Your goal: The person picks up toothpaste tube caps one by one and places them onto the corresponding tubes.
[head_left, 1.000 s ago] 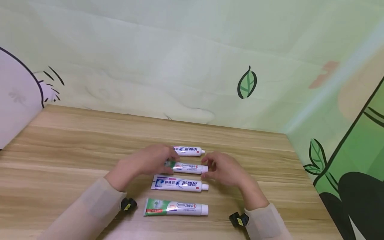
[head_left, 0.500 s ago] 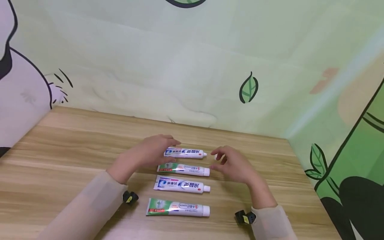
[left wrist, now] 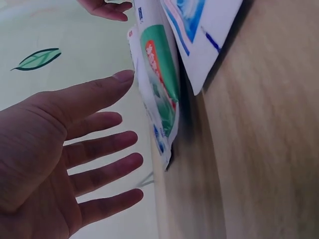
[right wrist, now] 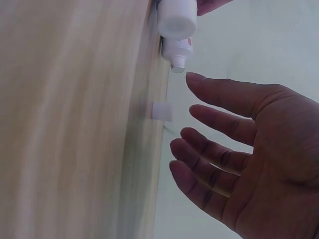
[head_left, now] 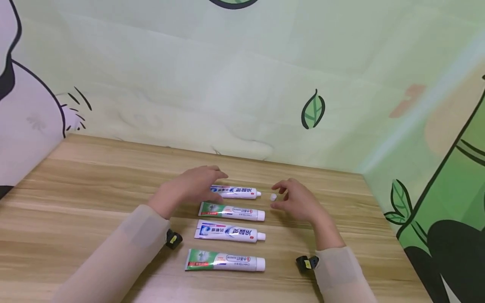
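The farthest toothpaste tube (head_left: 238,192), white and blue, lies with its nozzle bare at the right end. My left hand (head_left: 191,185) hovers over its left end, fingers spread and holding nothing; the left wrist view shows the palm (left wrist: 40,149) apart from the tubes. A small white cap (head_left: 273,197) stands on the table just right of that nozzle. Beside the cap is my right hand (head_left: 299,204), fingers loosely bent; in the right wrist view a gap separates the fingertips from the cap (right wrist: 162,111). Closer in lies a green-and-white toothpaste tube (head_left: 235,211), its cap on.
Nearer on the wooden table (head_left: 113,181) lie another white-and-blue toothpaste tube (head_left: 229,232) and another green-and-white one (head_left: 227,260), both capped and roughly parallel. A printed cloth wall (head_left: 189,84) rises along the table's back and sides.
Both hands have left the second tube from the back and moved farther away, to the rearmost tube. The white cap now shows more fully as my right fingers stand off it. The head view shifted slightly.
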{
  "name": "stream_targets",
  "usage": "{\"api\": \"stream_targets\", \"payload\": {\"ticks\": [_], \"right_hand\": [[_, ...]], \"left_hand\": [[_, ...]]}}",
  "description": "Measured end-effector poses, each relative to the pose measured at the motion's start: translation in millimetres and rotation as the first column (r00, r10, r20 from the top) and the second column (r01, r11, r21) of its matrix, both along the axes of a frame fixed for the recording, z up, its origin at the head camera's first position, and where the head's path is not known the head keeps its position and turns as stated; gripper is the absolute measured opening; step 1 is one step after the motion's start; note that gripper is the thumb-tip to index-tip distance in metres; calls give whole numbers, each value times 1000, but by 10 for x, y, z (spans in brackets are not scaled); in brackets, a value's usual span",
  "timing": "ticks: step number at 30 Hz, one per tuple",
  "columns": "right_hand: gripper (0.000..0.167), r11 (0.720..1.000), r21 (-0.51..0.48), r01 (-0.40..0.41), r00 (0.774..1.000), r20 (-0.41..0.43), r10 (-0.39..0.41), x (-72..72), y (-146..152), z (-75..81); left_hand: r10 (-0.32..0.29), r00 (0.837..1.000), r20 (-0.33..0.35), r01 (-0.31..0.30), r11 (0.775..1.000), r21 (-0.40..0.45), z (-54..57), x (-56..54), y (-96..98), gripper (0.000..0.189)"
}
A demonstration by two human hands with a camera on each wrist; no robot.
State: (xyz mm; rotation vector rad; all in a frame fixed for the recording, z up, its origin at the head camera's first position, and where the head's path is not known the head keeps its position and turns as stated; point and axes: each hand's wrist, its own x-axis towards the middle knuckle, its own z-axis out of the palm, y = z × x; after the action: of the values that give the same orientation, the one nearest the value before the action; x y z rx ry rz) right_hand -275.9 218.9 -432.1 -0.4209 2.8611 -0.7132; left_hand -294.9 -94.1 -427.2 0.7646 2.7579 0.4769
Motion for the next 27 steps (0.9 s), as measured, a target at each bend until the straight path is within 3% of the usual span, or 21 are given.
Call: {"api": "stream_targets", "payload": {"ticks": [9,14,21,27], "right_hand": [[49,999,15,-30,992,127,28,-121,-125,-31],[43,998,59,4,988,152,-13,-106,-138,-24],[36,997,54,48,980,191,-57,2,-65,23],[27,997,43,64,982,175,-70,58,-37,15]], "left_hand": [[29,997,78,-28,999,-16,-90,-2,29,71],[43,997,67,-43,999,10,-83,56,96,64],[12,999,31,-12,1000,1,-73,111,205,51],[0,1000,7,0,1000,2,-143,120,245,46]]}}
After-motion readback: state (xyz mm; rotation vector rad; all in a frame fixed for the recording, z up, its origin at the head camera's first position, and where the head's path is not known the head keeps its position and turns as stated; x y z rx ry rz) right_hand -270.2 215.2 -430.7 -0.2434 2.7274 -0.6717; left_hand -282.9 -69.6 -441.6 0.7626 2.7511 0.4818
